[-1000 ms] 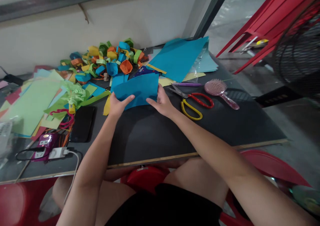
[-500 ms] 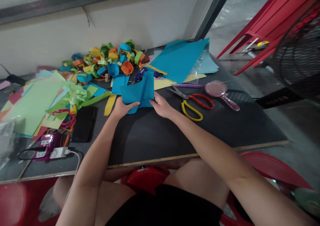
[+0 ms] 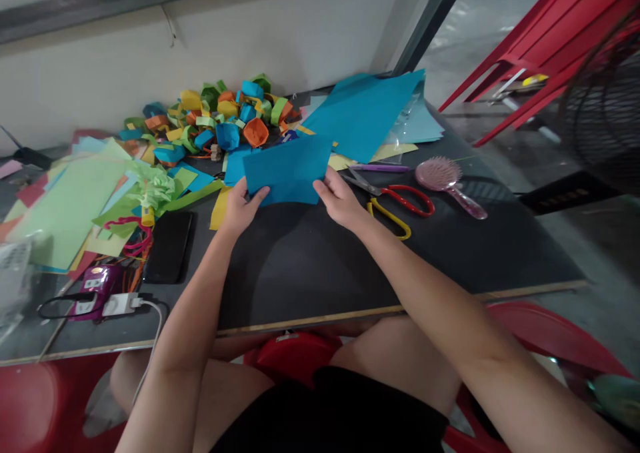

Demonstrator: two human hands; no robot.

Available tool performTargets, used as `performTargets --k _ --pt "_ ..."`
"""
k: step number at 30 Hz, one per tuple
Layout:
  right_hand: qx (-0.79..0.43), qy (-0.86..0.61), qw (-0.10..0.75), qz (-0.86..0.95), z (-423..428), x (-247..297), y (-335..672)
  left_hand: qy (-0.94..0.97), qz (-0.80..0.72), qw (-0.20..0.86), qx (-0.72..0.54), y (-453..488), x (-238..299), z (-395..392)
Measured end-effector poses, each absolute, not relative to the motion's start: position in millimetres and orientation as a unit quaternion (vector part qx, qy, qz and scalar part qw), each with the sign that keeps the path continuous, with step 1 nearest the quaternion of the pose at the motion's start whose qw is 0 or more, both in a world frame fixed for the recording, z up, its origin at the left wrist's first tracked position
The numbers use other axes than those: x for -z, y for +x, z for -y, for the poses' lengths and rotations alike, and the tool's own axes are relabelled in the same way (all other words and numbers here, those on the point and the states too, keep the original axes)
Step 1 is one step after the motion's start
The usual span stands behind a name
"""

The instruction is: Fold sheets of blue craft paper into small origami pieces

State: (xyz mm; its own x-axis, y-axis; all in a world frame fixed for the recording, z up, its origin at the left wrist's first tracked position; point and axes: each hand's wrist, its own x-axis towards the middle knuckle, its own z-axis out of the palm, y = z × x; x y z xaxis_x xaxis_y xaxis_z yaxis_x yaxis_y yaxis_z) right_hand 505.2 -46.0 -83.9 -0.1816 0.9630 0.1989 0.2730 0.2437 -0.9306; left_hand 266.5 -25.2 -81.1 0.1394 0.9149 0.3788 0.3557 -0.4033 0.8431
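Between my hands is a rectangular piece of blue paper [image 3: 290, 171], held up above the dark table with its face nearly flat. My left hand [image 3: 243, 207] pinches its left end, thumb on the near face. At the right end my right hand [image 3: 340, 199] grips it the same way; the fingers behind the paper are hidden. Scissors [image 3: 395, 199] with one red and one yellow handle lie just right of my right hand. A yellow paper strip [image 3: 219, 207] shows beside my left hand.
Folded paper pieces [image 3: 227, 136] are heaped at the back. Coloured sheets [image 3: 75, 199] lie left, large blue sheets [image 3: 365, 116] back right. A phone [image 3: 169, 247], a purple power strip [image 3: 97, 293], a purple pen [image 3: 383, 168] and a hairbrush [image 3: 443, 176] are on the table [image 3: 310, 266]. A fan [image 3: 605, 113] stands right.
The blue paper was bent and creased upward between my hands; now it is spread out flatter and wider. My right hand has moved slightly right and up.
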Motion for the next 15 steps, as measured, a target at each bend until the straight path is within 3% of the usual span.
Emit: performTargets --k 3,9,15 --pt "-0.359 -0.478 0.464 0.654 48.5 78.8 505.0 0.686 -0.462 0.294 -0.479 270.8 83.0 24.8" --pt "-0.383 -0.480 0.437 0.658 48.0 82.1 502.0 0.665 -0.462 0.333 -0.483 271.7 85.0 20.8" --pt "-0.331 -0.482 0.451 0.674 49.5 82.2 506.0 0.689 -0.496 0.290 -0.442 269.6 83.1 22.7"
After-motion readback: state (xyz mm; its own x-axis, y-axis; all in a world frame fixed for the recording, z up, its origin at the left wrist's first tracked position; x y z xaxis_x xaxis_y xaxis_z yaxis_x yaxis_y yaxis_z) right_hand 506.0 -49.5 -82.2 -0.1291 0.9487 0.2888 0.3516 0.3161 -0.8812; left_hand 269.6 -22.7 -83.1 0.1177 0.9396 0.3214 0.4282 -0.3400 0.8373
